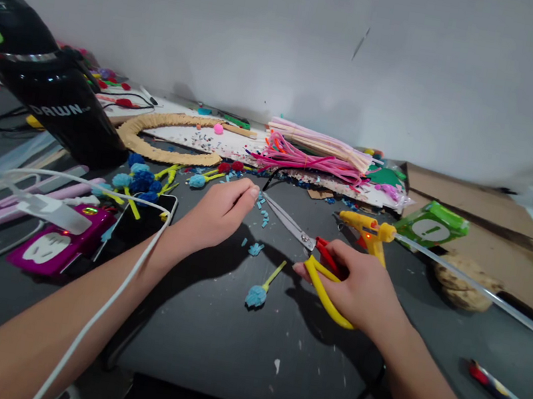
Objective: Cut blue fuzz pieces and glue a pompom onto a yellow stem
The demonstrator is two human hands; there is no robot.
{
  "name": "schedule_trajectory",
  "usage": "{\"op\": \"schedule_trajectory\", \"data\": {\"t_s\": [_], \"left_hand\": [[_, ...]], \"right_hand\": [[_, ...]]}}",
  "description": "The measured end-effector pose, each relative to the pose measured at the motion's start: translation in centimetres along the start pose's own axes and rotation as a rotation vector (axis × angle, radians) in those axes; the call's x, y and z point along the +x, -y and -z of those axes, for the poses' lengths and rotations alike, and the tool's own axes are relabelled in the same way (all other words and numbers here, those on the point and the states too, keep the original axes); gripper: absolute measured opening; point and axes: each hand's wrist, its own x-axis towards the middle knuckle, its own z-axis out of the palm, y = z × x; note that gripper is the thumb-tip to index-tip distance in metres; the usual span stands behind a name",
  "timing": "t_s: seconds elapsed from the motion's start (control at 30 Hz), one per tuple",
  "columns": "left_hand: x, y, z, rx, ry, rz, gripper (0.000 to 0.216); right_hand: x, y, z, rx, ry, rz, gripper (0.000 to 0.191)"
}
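My right hand (359,285) grips scissors (293,221) by their yellow and red handles, the blades nearly together and pointing away to the left. Just beyond the blade tips, my left hand (221,212) is closed in a pinch; anything between its fingers is too hidden to make out. Small light-blue snippets (264,216) lie on the table below the tips. A light-blue tuft (256,249) rests nearer to me. Closer still lies a light-blue pompom flower (256,296) with a yellow-green stem.
A yellow glue gun (368,228) with a long clear stick lies right, before a green box (431,226). Pink pipe cleaners (314,156) and a beige wrapped ring (167,155) are behind. Left stand a black bottle (73,108) and purple power adapter (62,241); a white cable crosses my left forearm.
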Motion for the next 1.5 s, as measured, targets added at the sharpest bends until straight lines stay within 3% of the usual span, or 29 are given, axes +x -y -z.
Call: {"op": "schedule_trajectory", "data": {"t_s": [1.5], "left_hand": [[-0.03, -0.08, -0.03, -0.033, 0.002, 0.045, 0.036]], "right_hand": [[-0.11, -0.05, 0.05, -0.043, -0.002, 0.025, 0.05]]}}
